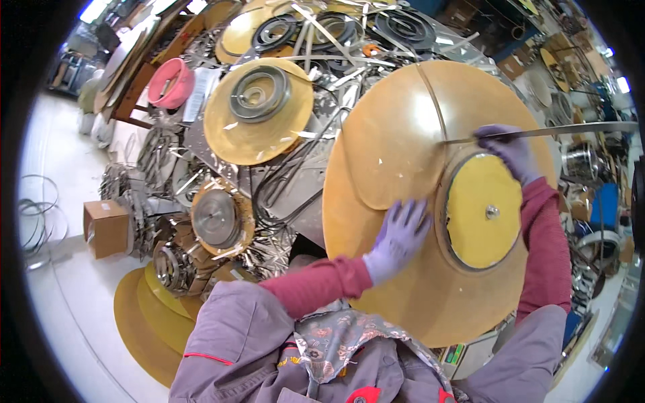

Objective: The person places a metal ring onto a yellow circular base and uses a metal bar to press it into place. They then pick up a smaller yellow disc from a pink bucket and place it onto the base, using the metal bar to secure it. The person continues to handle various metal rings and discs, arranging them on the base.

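Observation:
A large tan round disc [416, 289] lies before me, with a smaller yellow round plate [474, 218] on it and a metal knob [492, 212] at that plate's middle. My left hand [402, 235], in a lavender glove, rests on the disc left of the yellow plate with its fingers spread. My right hand [505, 149], gloved alike, is closed around a long thin grey metal strip [578, 128] above the plate's far edge. One end of the strip reaches left over the disc; the other runs out to the far right. A narrow dark band [432, 97] curves across the disc's far part.
Left of the disc stand a tan disc with grey metal rings [259, 94] and a smaller grey disc [216, 218]. Farther off are a pink bowl [171, 84] and black rings [275, 32]. Scrap strips litter the bench. A cardboard box [106, 228] sits on the floor at left.

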Motion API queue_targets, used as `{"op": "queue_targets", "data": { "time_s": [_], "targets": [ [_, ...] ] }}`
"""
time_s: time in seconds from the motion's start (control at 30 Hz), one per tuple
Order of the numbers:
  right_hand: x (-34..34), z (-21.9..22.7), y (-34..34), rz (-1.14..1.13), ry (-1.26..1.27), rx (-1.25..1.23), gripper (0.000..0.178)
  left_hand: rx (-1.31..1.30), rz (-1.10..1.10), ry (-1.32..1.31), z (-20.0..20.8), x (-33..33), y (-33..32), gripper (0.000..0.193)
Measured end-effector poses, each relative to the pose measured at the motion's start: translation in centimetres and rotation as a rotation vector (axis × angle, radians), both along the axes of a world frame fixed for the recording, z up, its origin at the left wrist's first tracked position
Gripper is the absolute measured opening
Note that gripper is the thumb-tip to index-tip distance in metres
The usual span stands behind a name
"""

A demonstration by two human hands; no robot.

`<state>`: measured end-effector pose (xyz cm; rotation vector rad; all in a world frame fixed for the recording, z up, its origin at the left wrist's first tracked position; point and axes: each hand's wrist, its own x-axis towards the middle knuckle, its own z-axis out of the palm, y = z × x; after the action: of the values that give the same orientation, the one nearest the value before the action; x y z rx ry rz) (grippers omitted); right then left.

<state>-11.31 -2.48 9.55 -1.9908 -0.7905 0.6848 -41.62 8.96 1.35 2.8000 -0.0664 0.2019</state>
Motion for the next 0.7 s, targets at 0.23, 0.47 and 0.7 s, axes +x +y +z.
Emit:
{"op": "queue_targets", "data": {
  "time_s": [0.23,0.47,0.7],
  "targets": [
    [9.7,-2.7,-22.7,-0.636,-0.013,-0.029,0.026,-0.231,-0.202,-0.088,-5.4,-4.7,1.0,0.053],
    [-1.8,-1.9,-29.8,-1.009,0.079,0.078,0.026,0.474,-0.255,-0.148,-1.7,10.1,14.9,0.036],
    [-18.2,-1.5,-30.4,-1.177,0.086,0.058,0.026,-0.068,-0.137,-0.193,-2.1,9.1,9.7,0.036]
  ]
}}
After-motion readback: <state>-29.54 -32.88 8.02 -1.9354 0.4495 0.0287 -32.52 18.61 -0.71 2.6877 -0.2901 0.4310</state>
